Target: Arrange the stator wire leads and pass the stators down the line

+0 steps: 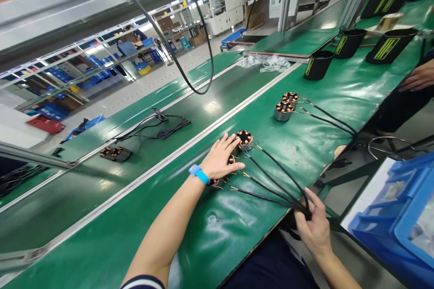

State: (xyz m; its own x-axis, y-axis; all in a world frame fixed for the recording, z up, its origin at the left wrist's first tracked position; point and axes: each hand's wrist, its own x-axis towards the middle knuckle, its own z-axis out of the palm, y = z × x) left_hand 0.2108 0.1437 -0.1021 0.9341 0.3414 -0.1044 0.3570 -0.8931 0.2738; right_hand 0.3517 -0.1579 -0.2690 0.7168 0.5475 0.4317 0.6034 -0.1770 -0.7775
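Note:
My left hand (222, 159), with a blue wristband (199, 174), lies flat with fingers spread over a row of motor stators with copper windings. One stator (244, 139) shows past my fingertips, and others are partly covered by the palm. At the table edge my right hand (313, 223) is closed around a bundle of black cables (288, 196). Their stripped ends with thin coloured wires fan out towards the stators. Whether these wires are joined to the stators, I cannot tell. Further along, two more stators (284, 110) have black cables running to the edge.
Black cups with yellow markings (318, 65) stand at the far right. Beyond the metal rail lie coiled black cables (169, 126) and stators (115, 153) on the belt. A blue bin (389, 221) is at right. A person's hand (420, 76) shows at the right edge; a black cable loop hangs overhead.

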